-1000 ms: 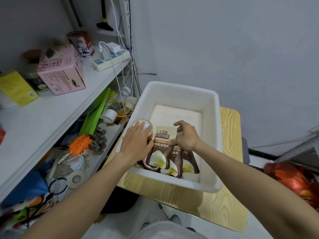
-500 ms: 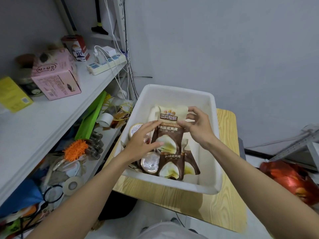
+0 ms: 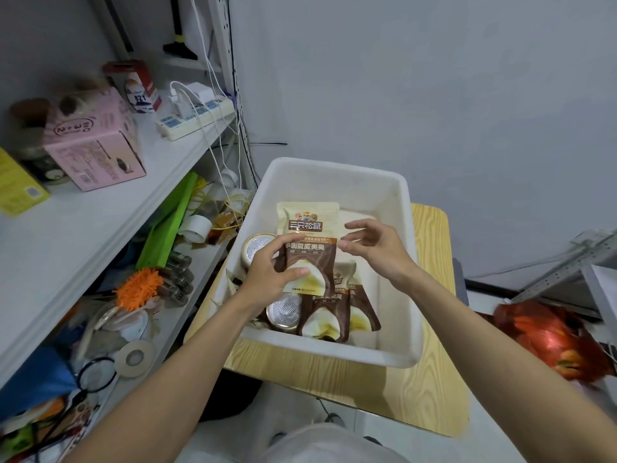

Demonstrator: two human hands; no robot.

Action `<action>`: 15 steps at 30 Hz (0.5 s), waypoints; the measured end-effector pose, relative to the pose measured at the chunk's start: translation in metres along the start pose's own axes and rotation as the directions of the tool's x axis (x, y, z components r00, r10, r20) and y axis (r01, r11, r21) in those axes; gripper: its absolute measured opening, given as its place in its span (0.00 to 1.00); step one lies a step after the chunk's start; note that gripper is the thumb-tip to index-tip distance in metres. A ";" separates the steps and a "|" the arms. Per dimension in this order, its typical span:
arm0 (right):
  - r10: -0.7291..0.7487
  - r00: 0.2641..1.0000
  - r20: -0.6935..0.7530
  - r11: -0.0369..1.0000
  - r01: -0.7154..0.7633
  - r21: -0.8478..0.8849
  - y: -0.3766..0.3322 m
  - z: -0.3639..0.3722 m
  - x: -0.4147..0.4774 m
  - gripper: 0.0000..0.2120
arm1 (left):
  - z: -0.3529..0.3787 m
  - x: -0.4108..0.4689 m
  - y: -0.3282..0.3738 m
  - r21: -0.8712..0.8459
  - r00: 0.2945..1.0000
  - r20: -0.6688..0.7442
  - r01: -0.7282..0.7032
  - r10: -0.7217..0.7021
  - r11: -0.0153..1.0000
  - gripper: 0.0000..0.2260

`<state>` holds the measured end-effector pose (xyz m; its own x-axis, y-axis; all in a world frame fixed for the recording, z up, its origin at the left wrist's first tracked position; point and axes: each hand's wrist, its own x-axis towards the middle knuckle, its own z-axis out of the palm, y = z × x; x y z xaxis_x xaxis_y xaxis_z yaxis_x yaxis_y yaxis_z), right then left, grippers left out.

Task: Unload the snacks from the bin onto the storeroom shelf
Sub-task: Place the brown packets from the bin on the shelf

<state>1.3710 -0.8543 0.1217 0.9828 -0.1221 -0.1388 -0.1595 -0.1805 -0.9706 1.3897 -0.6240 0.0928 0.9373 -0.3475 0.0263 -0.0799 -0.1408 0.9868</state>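
A white plastic bin [image 3: 402, 208] stands on a small wooden table [image 3: 430, 389]. My left hand [image 3: 267, 275] grips a brown and cream snack pouch [image 3: 312, 242] by its left side and holds it upright above the bin. My right hand [image 3: 374, 250] hovers just right of the pouch with its fingers loosely spread, off the pouch. Lower in the bin lie two more matching pouches [image 3: 337, 315] and two foil-lidded cups [image 3: 285, 312], one of them [image 3: 257, 243] behind my left hand. The white storeroom shelf [image 3: 83, 235] runs along the left.
On the shelf sit a pink box [image 3: 96, 145], a yellow box [image 3: 18, 190], a red and white carton [image 3: 140, 86] and a power strip [image 3: 193, 118] with cables. The lower shelf [image 3: 173, 315] is cluttered with tape rolls and tools. A red bag [image 3: 554, 342] lies at right.
The pouch has come up out of the bin. My left hand left the cup and took the pouch's side, while my right hand let go of the top and moved slightly away.
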 end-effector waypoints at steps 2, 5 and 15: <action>0.049 0.999 0.002 0.998 -0.049 -0.031 0.012 -0.005 -0.001 0.17 | -0.004 0.000 -0.003 0.030 1.000 -0.007 0.020 -0.020 0.999 0.25; 0.103 0.995 0.011 0.976 -0.099 -0.193 0.029 -0.008 -0.003 0.16 | -0.007 -0.001 -0.006 0.059 0.999 -0.020 0.038 -0.037 0.998 0.25; 0.064 0.992 -0.112 0.885 -0.108 -0.453 0.045 0.004 -0.012 0.30 | -0.009 -0.008 -0.009 0.086 0.998 -0.039 0.050 -0.047 0.995 0.25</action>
<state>1.3525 -0.8576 0.0789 0.9540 -0.2417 -0.1776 -0.2896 -0.5885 -0.7549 1.3861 -0.6118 0.0847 0.9525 -0.3041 -0.0136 -0.0619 -0.2375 0.9694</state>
